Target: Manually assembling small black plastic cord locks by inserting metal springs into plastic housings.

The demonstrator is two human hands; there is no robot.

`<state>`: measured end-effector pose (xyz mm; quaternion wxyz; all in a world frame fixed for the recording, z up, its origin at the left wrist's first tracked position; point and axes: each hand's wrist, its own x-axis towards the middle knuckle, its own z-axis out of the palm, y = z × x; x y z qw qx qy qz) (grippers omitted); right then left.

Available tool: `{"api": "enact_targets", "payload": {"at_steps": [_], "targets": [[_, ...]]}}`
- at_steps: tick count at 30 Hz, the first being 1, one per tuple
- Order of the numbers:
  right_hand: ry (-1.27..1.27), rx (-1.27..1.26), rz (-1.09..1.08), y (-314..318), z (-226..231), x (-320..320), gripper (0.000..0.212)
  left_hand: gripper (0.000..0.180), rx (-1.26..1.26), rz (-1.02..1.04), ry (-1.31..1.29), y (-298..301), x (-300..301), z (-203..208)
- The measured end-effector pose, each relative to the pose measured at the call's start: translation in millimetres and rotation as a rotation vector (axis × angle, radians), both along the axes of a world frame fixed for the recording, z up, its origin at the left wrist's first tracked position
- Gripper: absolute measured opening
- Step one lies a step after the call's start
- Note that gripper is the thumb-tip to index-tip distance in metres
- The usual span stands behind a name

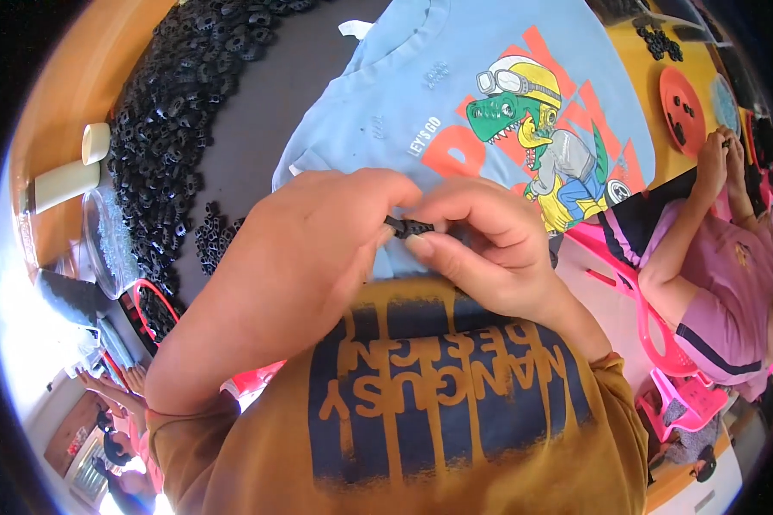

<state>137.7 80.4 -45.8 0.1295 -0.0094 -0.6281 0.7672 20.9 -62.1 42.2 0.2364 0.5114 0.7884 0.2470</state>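
Both hands are held together over the near edge of a light blue T-shirt (365,112) with a dinosaur print. My left hand (313,227) pinches one end of a small black plastic part (415,228) with openings in it. At the part's other end, the thumb and forefinger of my right hand (494,245) press on it. Some of the piece is covered by fingertips. A small cluster of similar black parts (213,240) lies beyond my left wrist.
A big heap of black parts (159,137) spreads over the dark tabletop (296,60) at left. Beside it are a clear round dish (107,245) and a cream roll (64,186). At right, another person in pink (721,283) works near a red plate (683,99); pink chairs stand there.
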Motion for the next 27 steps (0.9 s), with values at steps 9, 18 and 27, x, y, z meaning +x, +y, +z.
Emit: {"api": "enact_targets", "payload": {"at_steps": [9,18,27], "targets": [[0.02,0.198,-0.079,-2.9,-2.2,-1.8,0.015,0.025,0.118,-0.203,0.18,0.9,-5.0,-11.4],[-0.05,-0.041,-0.12,-5.6,-2.4,2.5,0.013,0.034,0.089,0.191,-0.119,-0.9,5.2,-10.5],[-0.015,-0.274,-0.086,-4.4,-3.8,1.3,0.009,0.034,0.377,0.142,0.042,2.3,11.8,-21.9]]}}
